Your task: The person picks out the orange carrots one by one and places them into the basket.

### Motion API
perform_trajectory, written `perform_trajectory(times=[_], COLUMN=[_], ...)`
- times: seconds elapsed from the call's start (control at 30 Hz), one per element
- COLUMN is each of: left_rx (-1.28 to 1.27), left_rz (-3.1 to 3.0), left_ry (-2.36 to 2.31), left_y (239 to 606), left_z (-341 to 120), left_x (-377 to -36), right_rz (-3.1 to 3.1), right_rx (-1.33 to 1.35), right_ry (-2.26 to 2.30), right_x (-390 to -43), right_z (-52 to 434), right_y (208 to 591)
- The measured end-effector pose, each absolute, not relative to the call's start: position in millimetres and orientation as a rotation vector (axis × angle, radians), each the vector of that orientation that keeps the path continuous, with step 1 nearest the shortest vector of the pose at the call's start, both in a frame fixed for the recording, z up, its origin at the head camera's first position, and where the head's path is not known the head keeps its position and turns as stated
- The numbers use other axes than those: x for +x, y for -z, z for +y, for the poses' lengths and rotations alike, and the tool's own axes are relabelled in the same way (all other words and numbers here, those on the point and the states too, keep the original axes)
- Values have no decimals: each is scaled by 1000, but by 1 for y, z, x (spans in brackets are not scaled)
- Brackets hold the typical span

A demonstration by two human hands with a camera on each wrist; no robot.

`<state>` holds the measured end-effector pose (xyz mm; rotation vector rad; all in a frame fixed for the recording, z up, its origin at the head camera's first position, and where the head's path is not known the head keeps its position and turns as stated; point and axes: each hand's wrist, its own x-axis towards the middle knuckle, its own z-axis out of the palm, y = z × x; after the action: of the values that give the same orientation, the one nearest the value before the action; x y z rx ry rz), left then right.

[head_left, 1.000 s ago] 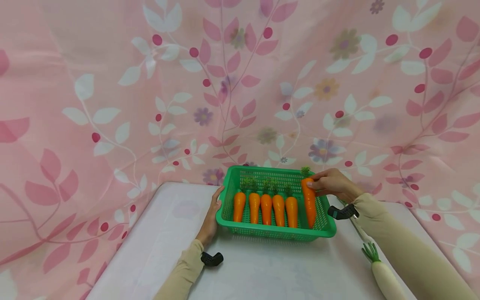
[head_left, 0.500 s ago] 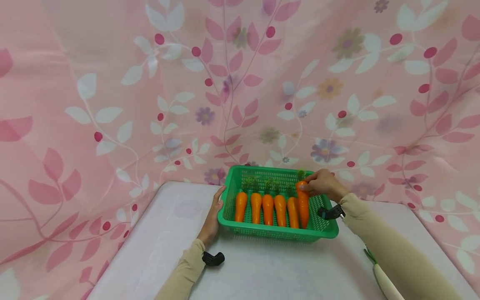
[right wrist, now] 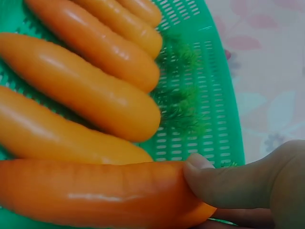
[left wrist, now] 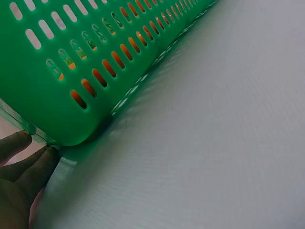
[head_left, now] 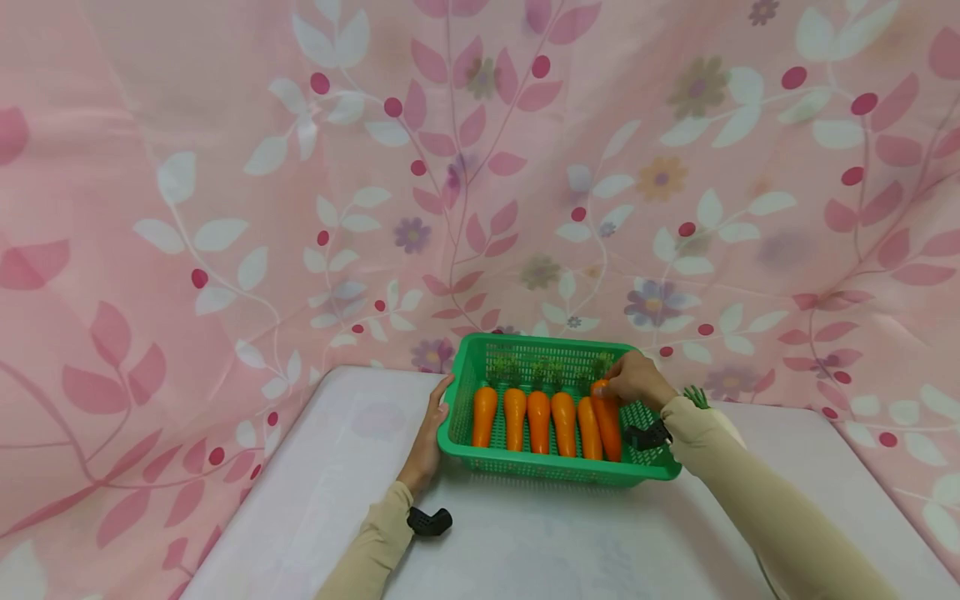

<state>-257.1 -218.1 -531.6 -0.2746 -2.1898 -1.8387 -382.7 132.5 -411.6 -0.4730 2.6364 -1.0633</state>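
A green plastic basket (head_left: 652,472) stands on the table, with several orange carrots (head_left: 539,423) lying side by side in it, leafy tops toward the back. Between thumb and fingers, my right hand (head_left: 636,380) pinches the top end of the rightmost carrot (head_left: 609,429). In the right wrist view this carrot (right wrist: 105,195) lies against its neighbour (right wrist: 71,145); the fingers beneath it are mostly hidden. My left hand (head_left: 426,442) rests against the basket's left side. The left wrist view shows its extended fingers (left wrist: 35,171) at the basket's corner (left wrist: 62,126).
White radishes lie to the right of the basket, partly hidden by my right forearm; one radish's green leaves (head_left: 697,397) show beyond the sleeve (head_left: 757,492). The table (head_left: 570,542) has a pale cover. Behind it hangs a pink floral cloth (head_left: 510,167).
My right hand has moved left and down, laying the carrot in the basket beside the others. My left hand has stayed against the basket's side.
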Motion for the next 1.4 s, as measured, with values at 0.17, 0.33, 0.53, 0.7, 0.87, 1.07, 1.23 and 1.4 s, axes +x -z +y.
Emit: perform_trajectory(times=[0.17, 0.33, 0.53, 0.7, 0.87, 1.07, 1.23, 1.4], left_rx=[-292, -328, -302, -294, -316, -322, -313, -308], left_rz=[-2212, -2227, -2202, -2187, -2179, -2189, -2183, -2178], left_ry=[1843, 1851, 1815, 1818, 1823, 1812, 1806, 1815], left_y=[523, 519, 535, 534, 534, 534, 532, 534], left_z=[-217, -220, -220, -219, -221, -220, -220, -219], left_x=[-251, -250, -261, -260, -261, -260, -261, -261], right_rz=[2673, 2751, 2883, 2952, 2951, 2983, 2976, 2953], right_rx=[-457, -491, -559, -580, -534, -554, -587, -589], right_ry=[1009, 891, 709, 581, 551, 544, 560, 569], right_x=[-386, -389, -389, -388, -391, -390, -390, -391], right_z=[133, 132, 128, 123, 118, 119, 118, 119], right_y=[418, 421, 426, 436, 446, 450, 449, 450])
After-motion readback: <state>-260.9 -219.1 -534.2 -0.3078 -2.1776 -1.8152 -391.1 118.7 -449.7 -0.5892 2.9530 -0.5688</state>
